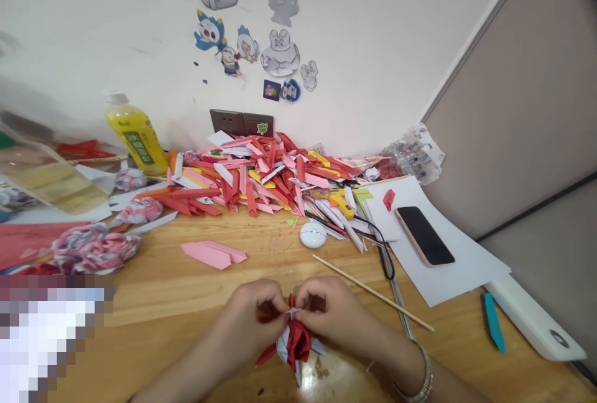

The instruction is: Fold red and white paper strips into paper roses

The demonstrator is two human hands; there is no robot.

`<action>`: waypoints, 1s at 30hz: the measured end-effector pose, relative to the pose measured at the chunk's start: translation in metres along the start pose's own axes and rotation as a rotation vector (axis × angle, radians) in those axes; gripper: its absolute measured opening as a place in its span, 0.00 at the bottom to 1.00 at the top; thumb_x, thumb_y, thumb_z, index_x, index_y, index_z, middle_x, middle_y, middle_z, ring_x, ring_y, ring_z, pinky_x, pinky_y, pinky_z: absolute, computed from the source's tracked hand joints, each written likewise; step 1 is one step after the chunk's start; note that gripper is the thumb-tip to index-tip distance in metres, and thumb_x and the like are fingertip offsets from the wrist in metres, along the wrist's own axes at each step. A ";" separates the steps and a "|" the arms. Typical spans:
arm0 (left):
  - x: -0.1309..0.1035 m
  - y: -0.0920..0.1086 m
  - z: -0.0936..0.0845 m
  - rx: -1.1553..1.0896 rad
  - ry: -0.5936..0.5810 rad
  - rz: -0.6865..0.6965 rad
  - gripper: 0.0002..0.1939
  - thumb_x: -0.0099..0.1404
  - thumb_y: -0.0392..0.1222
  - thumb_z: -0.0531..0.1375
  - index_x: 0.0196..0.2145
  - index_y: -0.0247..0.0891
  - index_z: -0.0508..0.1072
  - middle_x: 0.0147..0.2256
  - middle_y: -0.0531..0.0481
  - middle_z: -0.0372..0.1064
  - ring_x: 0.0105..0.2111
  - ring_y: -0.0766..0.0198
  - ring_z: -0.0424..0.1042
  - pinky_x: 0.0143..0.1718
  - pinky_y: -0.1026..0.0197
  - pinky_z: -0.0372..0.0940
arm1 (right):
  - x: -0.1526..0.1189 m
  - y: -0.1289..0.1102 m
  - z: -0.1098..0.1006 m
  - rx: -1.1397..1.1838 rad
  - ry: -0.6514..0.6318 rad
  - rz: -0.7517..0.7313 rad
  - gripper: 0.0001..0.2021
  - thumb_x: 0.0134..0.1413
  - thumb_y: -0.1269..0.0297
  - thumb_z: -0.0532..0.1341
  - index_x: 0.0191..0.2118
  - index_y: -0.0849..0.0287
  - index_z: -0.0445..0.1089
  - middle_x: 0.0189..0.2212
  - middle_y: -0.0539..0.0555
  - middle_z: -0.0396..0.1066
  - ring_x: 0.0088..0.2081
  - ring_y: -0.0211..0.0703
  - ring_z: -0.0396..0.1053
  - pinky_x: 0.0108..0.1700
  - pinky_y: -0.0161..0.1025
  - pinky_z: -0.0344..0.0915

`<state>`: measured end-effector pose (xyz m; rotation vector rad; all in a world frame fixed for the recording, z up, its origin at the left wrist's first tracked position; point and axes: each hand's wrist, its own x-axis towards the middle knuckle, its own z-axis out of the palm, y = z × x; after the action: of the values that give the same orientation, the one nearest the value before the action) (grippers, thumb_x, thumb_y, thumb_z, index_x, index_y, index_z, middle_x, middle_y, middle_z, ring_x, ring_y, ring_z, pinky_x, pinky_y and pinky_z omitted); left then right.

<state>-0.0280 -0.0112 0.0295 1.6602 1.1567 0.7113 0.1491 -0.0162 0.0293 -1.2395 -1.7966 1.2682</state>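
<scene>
Near the table's front edge, my left hand (261, 310) and my right hand (324, 306) meet, thumbs and forefingers pinched on a red and white folded-paper piece (298, 346). Its pointed red and white flaps stick out below and to the left of my fingers. A small white tip shows between the two pinches. Part of the piece is hidden behind my fingers. Two pink folded paper strips (213, 254) lie on the wood beyond my left hand. A thin wooden stick (373, 292) rests slantwise beyond my right hand.
A heap of folded paper strips (252, 173) lines the wall, with a yellow glue gun (342, 203) at its right. Left stands a yellow drink bottle (137, 135). A white earbud case (313, 235), a phone (425, 235) on white paper and a teal strip (493, 322) lie around.
</scene>
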 end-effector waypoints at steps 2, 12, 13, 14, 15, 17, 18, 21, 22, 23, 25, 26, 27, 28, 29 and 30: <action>0.000 0.000 -0.002 -0.017 -0.015 -0.021 0.08 0.50 0.37 0.59 0.16 0.37 0.67 0.18 0.56 0.63 0.21 0.68 0.62 0.22 0.67 0.57 | 0.000 -0.001 0.001 -0.013 0.016 -0.006 0.06 0.43 0.77 0.64 0.22 0.61 0.69 0.20 0.45 0.65 0.24 0.33 0.61 0.26 0.30 0.56; 0.012 -0.012 -0.020 -0.465 -0.305 -0.184 0.22 0.52 0.58 0.67 0.33 0.36 0.72 0.27 0.54 0.70 0.28 0.65 0.68 0.31 0.63 0.61 | -0.002 -0.004 -0.001 -0.099 0.077 -0.140 0.06 0.48 0.75 0.63 0.29 0.57 0.75 0.26 0.49 0.73 0.29 0.37 0.69 0.33 0.32 0.62; 0.012 -0.013 -0.018 -0.450 -0.299 -0.178 0.23 0.50 0.59 0.68 0.29 0.36 0.71 0.26 0.55 0.69 0.27 0.66 0.67 0.31 0.64 0.59 | -0.003 -0.004 0.000 -0.132 0.072 -0.159 0.06 0.48 0.75 0.63 0.29 0.57 0.75 0.26 0.49 0.73 0.29 0.37 0.69 0.33 0.32 0.62; 0.012 -0.014 -0.015 -0.445 -0.290 -0.173 0.24 0.48 0.60 0.68 0.27 0.36 0.69 0.25 0.56 0.67 0.26 0.67 0.65 0.30 0.65 0.58 | -0.003 -0.004 0.000 -0.160 0.068 -0.184 0.06 0.49 0.74 0.64 0.29 0.56 0.75 0.25 0.49 0.73 0.29 0.38 0.69 0.33 0.33 0.62; 0.012 -0.014 -0.013 -0.443 -0.281 -0.171 0.25 0.48 0.62 0.67 0.25 0.36 0.67 0.24 0.56 0.66 0.25 0.68 0.64 0.28 0.65 0.57 | -0.003 -0.004 -0.001 -0.180 0.063 -0.222 0.06 0.51 0.73 0.63 0.29 0.56 0.75 0.25 0.49 0.73 0.29 0.38 0.69 0.33 0.33 0.62; 0.012 -0.015 -0.011 -0.443 -0.273 -0.169 0.26 0.49 0.63 0.66 0.25 0.37 0.65 0.22 0.58 0.63 0.24 0.69 0.61 0.26 0.66 0.54 | -0.004 -0.004 -0.002 -0.199 0.047 -0.347 0.07 0.56 0.71 0.61 0.29 0.56 0.75 0.25 0.51 0.74 0.30 0.39 0.69 0.35 0.35 0.64; 0.011 -0.015 -0.010 -0.443 -0.271 -0.169 0.26 0.49 0.64 0.66 0.25 0.37 0.64 0.22 0.58 0.63 0.23 0.70 0.60 0.25 0.66 0.54 | -0.004 -0.005 -0.004 -0.207 0.028 -0.426 0.09 0.59 0.70 0.59 0.30 0.57 0.75 0.26 0.52 0.75 0.31 0.39 0.70 0.37 0.36 0.64; 0.010 -0.014 -0.011 -0.436 -0.259 -0.168 0.26 0.50 0.64 0.65 0.25 0.38 0.62 0.21 0.60 0.61 0.21 0.71 0.57 0.23 0.67 0.51 | -0.004 -0.007 -0.009 -0.256 -0.048 -0.629 0.13 0.64 0.69 0.52 0.33 0.57 0.74 0.30 0.55 0.76 0.34 0.40 0.71 0.41 0.39 0.65; 0.010 -0.013 -0.011 -0.431 -0.251 -0.166 0.27 0.50 0.64 0.65 0.25 0.38 0.62 0.21 0.60 0.61 0.21 0.71 0.57 0.23 0.67 0.51 | -0.004 -0.009 -0.010 -0.269 -0.073 -0.650 0.14 0.65 0.69 0.52 0.34 0.57 0.74 0.31 0.55 0.77 0.35 0.40 0.71 0.42 0.39 0.65; 0.010 -0.013 -0.012 -0.425 -0.243 -0.165 0.27 0.49 0.65 0.65 0.25 0.38 0.62 0.21 0.60 0.61 0.21 0.70 0.58 0.23 0.67 0.51 | -0.004 -0.010 -0.012 -0.278 -0.086 -0.637 0.13 0.65 0.69 0.52 0.35 0.57 0.74 0.32 0.55 0.77 0.35 0.40 0.71 0.43 0.39 0.65; 0.011 -0.012 -0.013 -0.409 -0.228 -0.161 0.27 0.49 0.65 0.65 0.26 0.38 0.63 0.21 0.59 0.61 0.22 0.70 0.59 0.24 0.67 0.52 | -0.005 -0.014 -0.013 -0.288 -0.081 -0.548 0.11 0.64 0.68 0.54 0.36 0.56 0.74 0.32 0.54 0.77 0.35 0.40 0.71 0.41 0.38 0.65; 0.011 -0.012 -0.014 -0.401 -0.221 -0.159 0.28 0.48 0.66 0.65 0.26 0.38 0.63 0.22 0.59 0.62 0.23 0.70 0.60 0.24 0.67 0.53 | -0.005 -0.015 -0.014 -0.296 -0.070 -0.501 0.11 0.64 0.68 0.55 0.37 0.56 0.75 0.31 0.54 0.76 0.35 0.40 0.71 0.40 0.38 0.65; 0.011 -0.011 -0.014 -0.391 -0.216 -0.157 0.28 0.48 0.67 0.64 0.26 0.38 0.63 0.22 0.59 0.62 0.23 0.69 0.60 0.25 0.67 0.54 | -0.005 -0.016 -0.014 -0.310 -0.058 -0.470 0.10 0.64 0.67 0.55 0.37 0.56 0.75 0.31 0.54 0.76 0.34 0.40 0.70 0.39 0.37 0.65; 0.012 -0.011 -0.014 -0.381 -0.211 -0.153 0.28 0.48 0.67 0.64 0.25 0.38 0.63 0.22 0.59 0.63 0.22 0.69 0.61 0.25 0.67 0.54 | -0.006 -0.017 -0.014 -0.329 -0.048 -0.466 0.11 0.64 0.68 0.55 0.38 0.56 0.75 0.30 0.53 0.76 0.33 0.40 0.70 0.38 0.37 0.64; 0.012 -0.011 -0.014 -0.370 -0.205 -0.149 0.29 0.48 0.68 0.64 0.25 0.37 0.63 0.21 0.59 0.63 0.22 0.69 0.61 0.25 0.67 0.54 | -0.006 -0.017 -0.014 -0.350 -0.046 -0.484 0.11 0.64 0.68 0.54 0.38 0.55 0.75 0.29 0.53 0.75 0.33 0.40 0.69 0.37 0.37 0.64; 0.012 -0.011 -0.014 -0.359 -0.197 -0.145 0.28 0.48 0.68 0.63 0.25 0.37 0.64 0.21 0.59 0.63 0.22 0.69 0.61 0.24 0.67 0.54 | -0.006 -0.017 -0.015 -0.374 -0.051 -0.511 0.12 0.64 0.69 0.53 0.39 0.55 0.75 0.29 0.53 0.74 0.32 0.40 0.69 0.37 0.37 0.63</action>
<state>-0.0394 0.0065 0.0235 1.2992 0.9359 0.6070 0.1580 -0.0183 0.0510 -0.8418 -2.2689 0.7025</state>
